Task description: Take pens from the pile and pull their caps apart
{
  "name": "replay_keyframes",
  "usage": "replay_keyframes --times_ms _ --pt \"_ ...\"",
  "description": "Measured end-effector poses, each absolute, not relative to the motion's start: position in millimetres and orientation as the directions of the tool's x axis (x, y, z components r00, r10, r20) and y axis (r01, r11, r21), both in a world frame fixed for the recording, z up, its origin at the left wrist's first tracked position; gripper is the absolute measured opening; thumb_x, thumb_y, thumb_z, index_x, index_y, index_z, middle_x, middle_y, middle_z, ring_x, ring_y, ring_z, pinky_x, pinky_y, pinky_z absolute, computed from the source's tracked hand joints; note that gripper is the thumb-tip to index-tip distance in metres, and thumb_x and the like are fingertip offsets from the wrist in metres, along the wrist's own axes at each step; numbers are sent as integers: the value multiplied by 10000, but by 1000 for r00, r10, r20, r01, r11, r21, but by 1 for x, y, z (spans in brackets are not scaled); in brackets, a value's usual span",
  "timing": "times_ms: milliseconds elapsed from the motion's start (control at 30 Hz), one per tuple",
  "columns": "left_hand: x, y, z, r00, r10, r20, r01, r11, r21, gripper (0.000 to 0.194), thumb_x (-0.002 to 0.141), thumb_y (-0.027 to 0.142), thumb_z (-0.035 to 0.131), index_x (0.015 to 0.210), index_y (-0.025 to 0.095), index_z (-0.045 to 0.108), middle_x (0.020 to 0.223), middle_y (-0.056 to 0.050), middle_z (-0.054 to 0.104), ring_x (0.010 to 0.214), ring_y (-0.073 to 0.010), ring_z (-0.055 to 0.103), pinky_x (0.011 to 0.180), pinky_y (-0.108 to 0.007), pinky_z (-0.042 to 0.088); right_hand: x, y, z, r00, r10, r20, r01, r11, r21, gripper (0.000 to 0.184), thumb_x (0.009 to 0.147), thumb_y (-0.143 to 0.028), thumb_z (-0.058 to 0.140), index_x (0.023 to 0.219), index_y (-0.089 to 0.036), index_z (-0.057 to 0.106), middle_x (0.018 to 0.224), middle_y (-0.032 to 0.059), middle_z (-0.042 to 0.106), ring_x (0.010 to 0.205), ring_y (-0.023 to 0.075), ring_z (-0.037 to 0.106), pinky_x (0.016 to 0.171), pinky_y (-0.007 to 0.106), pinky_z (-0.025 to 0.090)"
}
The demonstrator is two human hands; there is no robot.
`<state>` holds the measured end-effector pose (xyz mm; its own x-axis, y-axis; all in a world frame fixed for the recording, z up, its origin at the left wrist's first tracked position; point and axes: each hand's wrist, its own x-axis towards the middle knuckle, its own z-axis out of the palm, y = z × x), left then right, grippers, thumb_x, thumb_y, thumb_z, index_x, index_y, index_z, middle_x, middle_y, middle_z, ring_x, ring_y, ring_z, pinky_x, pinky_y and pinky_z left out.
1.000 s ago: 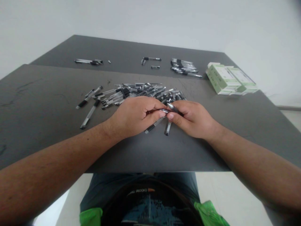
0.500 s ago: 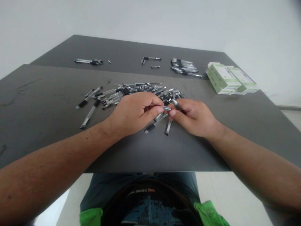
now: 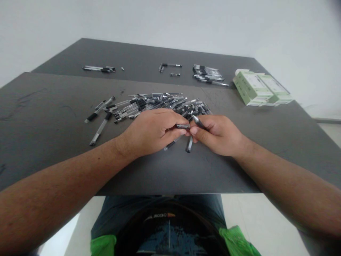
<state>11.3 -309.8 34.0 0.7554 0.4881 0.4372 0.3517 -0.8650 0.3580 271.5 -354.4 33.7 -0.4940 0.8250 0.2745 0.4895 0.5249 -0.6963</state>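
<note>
My left hand (image 3: 157, 129) is closed, thumb and fingers pinching a short dark, clear piece that looks like a pen cap (image 3: 183, 126). The fingertips of my right hand (image 3: 217, 135) meet the cap's right end. That hand is also closed around a pen (image 3: 198, 122), its silvery end sticking up above the thumb; the rest is hidden in the palm. Just behind both hands lies a loose pile of clear pens with black grips (image 3: 144, 104). Below the fingertips, another capped pen (image 3: 189, 145) lies on the table, partly covered by my right hand.
Separate pens (image 3: 99, 131) lie left of the pile. Farther back are a small group of pens (image 3: 98, 69), a pen with loose caps (image 3: 172, 65) and a neat bundle of pens (image 3: 207, 74). Green-and-white boxes (image 3: 255, 89) stand at the right on the dark table (image 3: 48, 117).
The held piece has shifted slightly left and turned, now showing a darker side. My left hand has dropped a little, and the pen end in my right hand has tilted leftward.
</note>
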Motion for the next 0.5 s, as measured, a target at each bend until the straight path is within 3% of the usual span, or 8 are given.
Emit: replay_keyframes --times_ms 200,500 --pt "13 -309 33 738 527 421 368 -837 404 299 1104 424 646 1179 243 871 1064 -48 886 1071 -235 830 991 -327 615 270 -354 36 -492 802 337 518 581 -628 428 1125 -591 682 902 -230 741 789 -1 751 692 147 641 663 287 454" --pt "8 -313 43 681 606 411 360 -766 532 270 1086 369 629 1127 259 872 944 -13 864 893 -183 792 852 -280 587 275 -355 39 -485 776 404 517 627 -583 252 1099 -382 712 893 -238 731 787 -11 731 682 146 622 668 300 455"
